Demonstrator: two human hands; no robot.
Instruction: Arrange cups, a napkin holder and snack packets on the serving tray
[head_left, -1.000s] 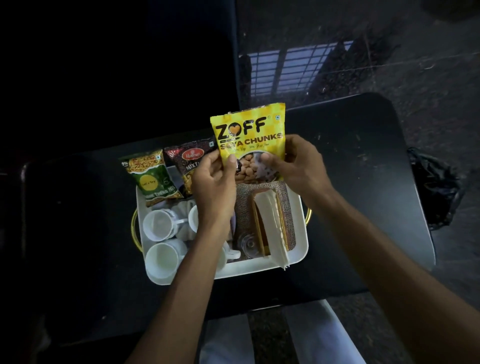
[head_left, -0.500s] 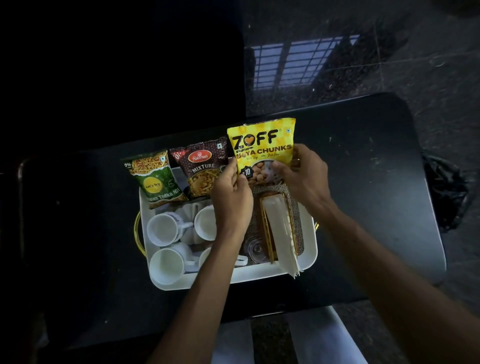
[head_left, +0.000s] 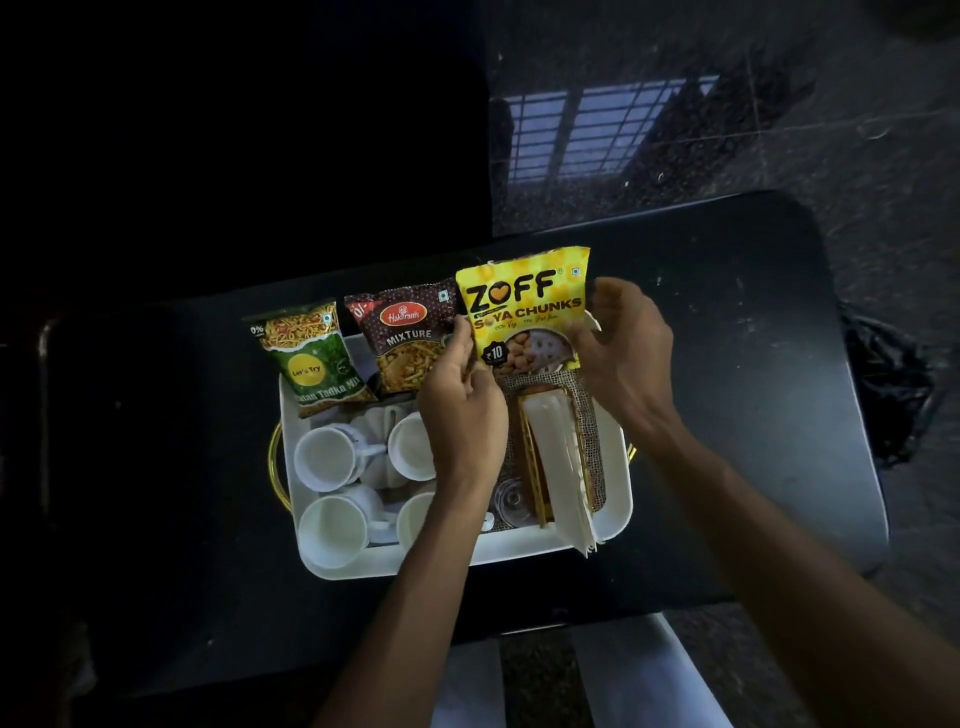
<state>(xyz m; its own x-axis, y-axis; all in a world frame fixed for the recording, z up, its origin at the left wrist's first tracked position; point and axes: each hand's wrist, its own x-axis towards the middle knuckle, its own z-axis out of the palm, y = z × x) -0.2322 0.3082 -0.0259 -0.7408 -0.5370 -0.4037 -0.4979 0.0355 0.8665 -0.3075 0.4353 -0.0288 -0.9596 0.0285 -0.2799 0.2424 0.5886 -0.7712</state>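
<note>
Both hands, left hand (head_left: 464, 410) and right hand (head_left: 621, 358), pinch the yellow foil soya-chunks packet (head_left: 524, 310) at the white rectangular plastic tray's (head_left: 615, 499) far edge; lean it upright beside the brown mixture packet (head_left: 408, 338), then release.

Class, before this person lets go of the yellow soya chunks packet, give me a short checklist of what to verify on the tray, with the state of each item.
1. Yellow soya chunks packet stands upright at the tray's far edge: ok.
2. Left hand and right hand both touch it: ok; firmness cannot tell.
3. It lines up beside the Haldiram's mixture packet and the green Let's Try packet: ok.
4. Napkin holder sits inside the white tray: ok, though napkins overhang the near rim.
5. Four white cups in the tray: ok.
6. Packet will stay up unsupported: cannot tell.
</note>
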